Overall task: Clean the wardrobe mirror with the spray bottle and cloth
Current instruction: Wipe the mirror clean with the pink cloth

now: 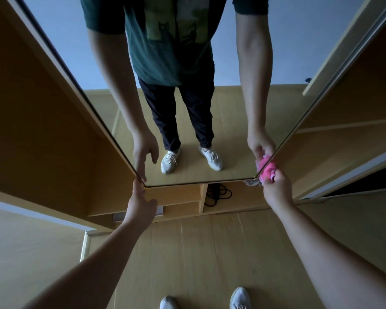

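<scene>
Right hand (276,188): fingers curled tight round the cloth (266,169). The cloth is pink, bunched and fluffy, with a pale scrap hanging under the knuckles. It sticks out past the fingertips, pressed on the lower right corner of the mirror (232,108). Left hand (140,201): fingers straight, slightly apart, tips touching the lower left corner. Mirror is tall with a thin dark edge.

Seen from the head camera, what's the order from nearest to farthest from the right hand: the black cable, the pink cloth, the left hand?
1. pink cloth: gripped in the right hand, at the lower right corner of the mirror.
2. black cable: on the shelf below the mirror, towards the middle.
3. left hand: at the lower left corner.
</scene>
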`<control>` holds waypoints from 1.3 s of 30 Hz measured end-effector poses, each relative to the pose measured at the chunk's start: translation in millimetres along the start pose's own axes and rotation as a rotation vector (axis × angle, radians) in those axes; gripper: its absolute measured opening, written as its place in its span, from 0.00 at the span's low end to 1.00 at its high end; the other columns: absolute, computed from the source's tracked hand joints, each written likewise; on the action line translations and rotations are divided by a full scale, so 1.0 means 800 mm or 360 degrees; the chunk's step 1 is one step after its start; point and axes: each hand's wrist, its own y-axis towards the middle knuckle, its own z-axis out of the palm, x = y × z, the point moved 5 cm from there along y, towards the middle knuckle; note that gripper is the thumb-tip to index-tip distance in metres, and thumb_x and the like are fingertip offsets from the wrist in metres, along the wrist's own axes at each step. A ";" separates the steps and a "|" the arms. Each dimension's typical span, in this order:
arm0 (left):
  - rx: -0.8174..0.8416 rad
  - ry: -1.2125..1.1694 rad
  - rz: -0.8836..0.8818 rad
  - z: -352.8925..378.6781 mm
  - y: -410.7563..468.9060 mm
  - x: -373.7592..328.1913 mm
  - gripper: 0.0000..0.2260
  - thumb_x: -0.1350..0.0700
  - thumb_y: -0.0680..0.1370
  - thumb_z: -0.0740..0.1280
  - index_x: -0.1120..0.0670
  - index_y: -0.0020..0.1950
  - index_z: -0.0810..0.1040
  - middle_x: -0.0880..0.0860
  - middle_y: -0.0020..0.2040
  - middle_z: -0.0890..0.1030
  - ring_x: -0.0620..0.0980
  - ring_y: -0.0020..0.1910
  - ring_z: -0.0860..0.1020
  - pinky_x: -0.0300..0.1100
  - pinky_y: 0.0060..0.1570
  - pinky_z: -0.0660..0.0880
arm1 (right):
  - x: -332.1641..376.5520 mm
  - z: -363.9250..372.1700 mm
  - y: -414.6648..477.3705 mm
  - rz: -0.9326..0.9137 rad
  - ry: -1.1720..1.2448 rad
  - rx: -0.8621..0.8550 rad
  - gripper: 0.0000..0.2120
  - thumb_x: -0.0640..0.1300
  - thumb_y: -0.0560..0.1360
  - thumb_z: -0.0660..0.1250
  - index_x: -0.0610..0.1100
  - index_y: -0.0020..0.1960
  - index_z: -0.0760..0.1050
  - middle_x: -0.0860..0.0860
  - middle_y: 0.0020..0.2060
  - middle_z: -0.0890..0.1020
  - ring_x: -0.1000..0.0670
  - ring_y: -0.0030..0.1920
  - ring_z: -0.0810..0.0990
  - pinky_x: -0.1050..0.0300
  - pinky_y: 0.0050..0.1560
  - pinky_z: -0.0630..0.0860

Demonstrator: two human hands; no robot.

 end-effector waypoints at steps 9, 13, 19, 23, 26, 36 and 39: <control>0.0259 0.1029 -0.0036 0.023 -0.074 -0.096 0.22 0.64 0.81 0.60 0.63 0.74 0.58 0.61 0.70 0.68 0.60 0.65 0.72 0.48 0.60 0.70 | 0.022 -0.104 -0.030 -0.0059 0.0069 -0.0072 0.09 0.36 0.79 0.58 0.41 0.56 0.74 0.45 0.46 0.78 0.48 0.42 0.75 0.59 0.35 0.71; 0.0086 0.0279 -0.0254 0.031 -0.088 -0.124 0.14 0.63 0.78 0.63 0.63 0.63 0.70 0.59 0.55 0.76 0.54 0.48 0.73 0.45 0.47 0.71 | 0.049 -0.155 -0.044 -0.0178 0.0186 -0.0059 0.12 0.34 0.78 0.58 0.41 0.58 0.75 0.47 0.48 0.78 0.51 0.43 0.77 0.64 0.33 0.68; 0.0470 0.0139 0.0306 0.077 -0.140 -0.246 0.10 0.68 0.77 0.63 0.53 0.44 0.76 0.48 0.38 0.74 0.42 0.34 0.72 0.25 0.30 0.67 | 0.118 -0.225 -0.072 -0.0416 0.0424 -0.0037 0.17 0.37 0.79 0.59 0.45 0.66 0.72 0.49 0.55 0.80 0.52 0.51 0.77 0.60 0.48 0.73; 0.0585 0.0101 0.0597 0.077 -0.170 -0.327 0.08 0.64 0.77 0.64 0.52 0.49 0.78 0.51 0.48 0.79 0.49 0.48 0.78 0.32 0.45 0.72 | 0.173 -0.263 -0.098 -0.0611 0.0479 0.0027 0.21 0.36 0.79 0.59 0.47 0.71 0.68 0.52 0.60 0.76 0.54 0.58 0.74 0.59 0.59 0.70; 0.0535 -0.0013 0.0801 0.060 -0.192 -0.386 0.15 0.64 0.77 0.65 0.58 0.64 0.77 0.53 0.59 0.80 0.47 0.55 0.78 0.35 0.56 0.72 | 0.210 -0.287 -0.114 -0.0771 0.0451 -0.0004 0.23 0.35 0.79 0.60 0.49 0.71 0.68 0.53 0.62 0.76 0.53 0.62 0.75 0.55 0.65 0.71; 0.0573 -0.0415 0.1350 -0.031 -0.265 -0.510 0.08 0.59 0.77 0.69 0.59 0.55 0.78 0.56 0.48 0.84 0.52 0.47 0.84 0.43 0.49 0.81 | 0.359 -0.328 -0.187 -0.1401 0.0490 0.0259 0.18 0.37 0.78 0.63 0.59 0.59 0.74 0.58 0.52 0.81 0.60 0.54 0.79 0.67 0.52 0.76; 0.0197 -0.0393 0.1479 -0.093 -0.279 -0.540 0.07 0.56 0.75 0.71 0.57 0.49 0.77 0.54 0.42 0.84 0.51 0.41 0.83 0.45 0.42 0.81 | 0.420 -0.344 -0.210 -0.1640 0.0431 0.0194 0.19 0.34 0.76 0.64 0.59 0.55 0.75 0.52 0.50 0.78 0.61 0.50 0.78 0.69 0.50 0.74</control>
